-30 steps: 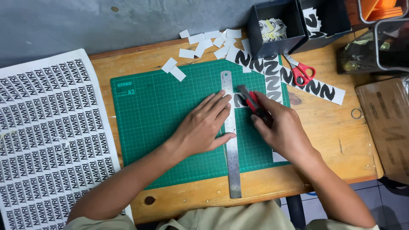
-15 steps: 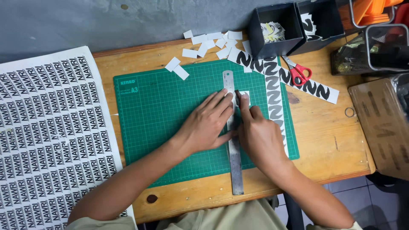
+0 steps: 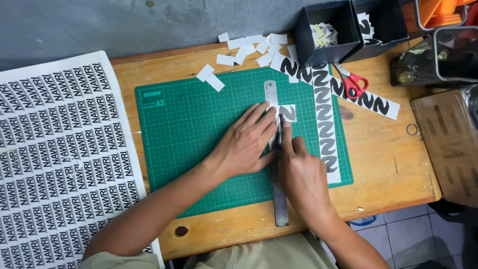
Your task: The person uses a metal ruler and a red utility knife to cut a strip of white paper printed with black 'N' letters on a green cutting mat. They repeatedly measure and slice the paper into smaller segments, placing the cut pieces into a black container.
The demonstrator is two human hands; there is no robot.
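- Steel ruler (image 3: 275,164) was pinned flat on the green cutting mat (image 3: 189,144) by the left hand (image 3: 246,144), fingers spread and pressing, nothing grasped.
- Right hand (image 3: 301,174) was curled beside the ruler, forefinger laid toward a small printed sticker piece (image 3: 288,113); whether a blade was gripped could not be told.
- Step judged: one sticker being trimmed against the ruler's edge; a steady ruler was called for next.
- Sticker piece: white, with a black mark, just right of the ruler's upper end.

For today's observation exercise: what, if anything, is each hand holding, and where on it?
Left hand presses flat on the steel ruler at its upper half. Right hand grips nothing visible; its forefinger touches a small printed paper piece.
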